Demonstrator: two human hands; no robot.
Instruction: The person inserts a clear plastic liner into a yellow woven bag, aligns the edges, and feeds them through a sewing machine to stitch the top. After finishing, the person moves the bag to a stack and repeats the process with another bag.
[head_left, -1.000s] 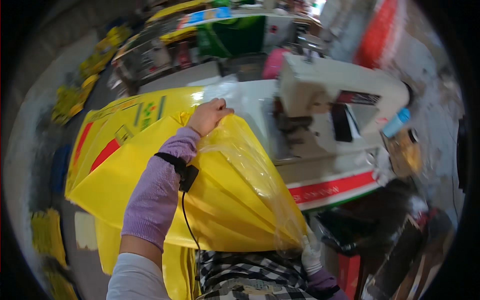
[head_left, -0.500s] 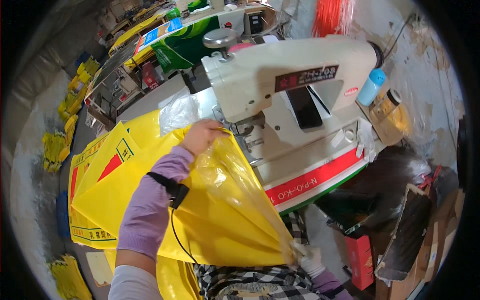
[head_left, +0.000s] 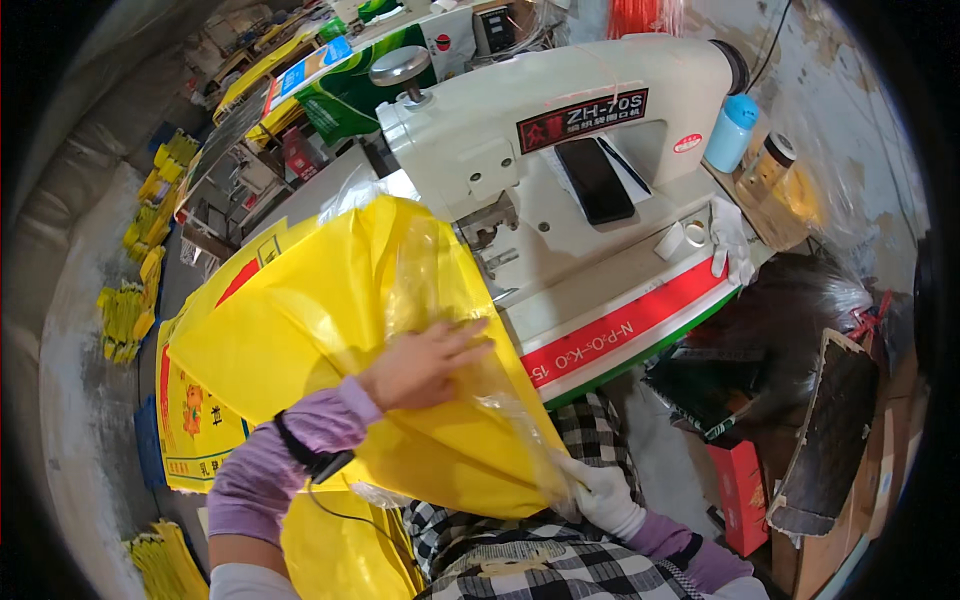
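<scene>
Glossy yellow plastic sheet [head_left: 280, 320]: spread beneath the bare left hand [head_left: 425, 368], its lower right corner in the white-gloved right hand [head_left: 605, 497]; it fans out leftward from both grips, over yellow printed plastic sheets [head_left: 200, 425]
Clear crinkled plastic film [head_left: 415, 265]: runs along the yellow sheet's right margin, under the left fingers and down to the right grip; whether it is joined to the sheet, I cannot tell
Bare left hand: palm down, fingers lightly parted, gripping nothing; probably laid flat so to press film and sheet together
White-gloved right hand: fingers closed narrowly on the corner, film gathered there; likely pinched so to give the left hand a taut edge
Cream-white metal sewing machine [head_left: 455, 125]: beyond the left hand, to its right; the sheet's edge lies just beside its needle end, though contact cannot be told
Flat black phone [head_left: 597, 180]: under the machine's arm, well apart from both grips; perhaps set there out of the cloth's way
Limp white fabric glove [head_left: 732, 240]: draped over the table edge, up and right of the right grip
Black-and-white checked cloth [head_left: 600, 430]: over the lap, behind the right grip; presumably worn for protection
</scene>
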